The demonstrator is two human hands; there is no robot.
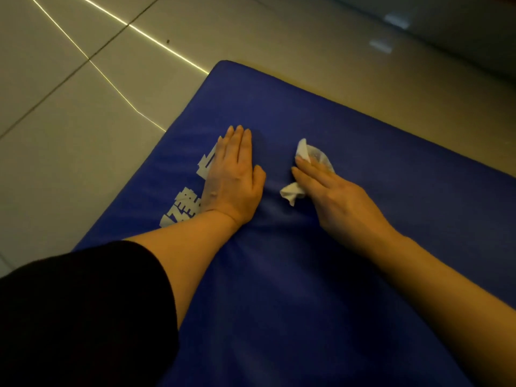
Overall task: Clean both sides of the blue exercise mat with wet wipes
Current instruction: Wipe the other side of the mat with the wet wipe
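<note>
The blue exercise mat (363, 247) lies flat on the floor, with white printed characters (181, 208) near its left edge. My left hand (233, 177) rests palm down on the mat, fingers straight, partly covering the print. To its right, my right hand (332, 196) presses a crumpled white wet wipe (312, 156) onto the mat with straight fingers; the wipe sticks out beyond the fingertips and under the thumb side. Part of the wipe is hidden beneath the hand.
Pale glossy floor tiles (69, 107) with dark grout lines and bright light streaks surround the mat on the left and far side. A wall base (460, 32) runs along the top right. My dark-clothed knee (69, 317) is at the bottom left beside the mat.
</note>
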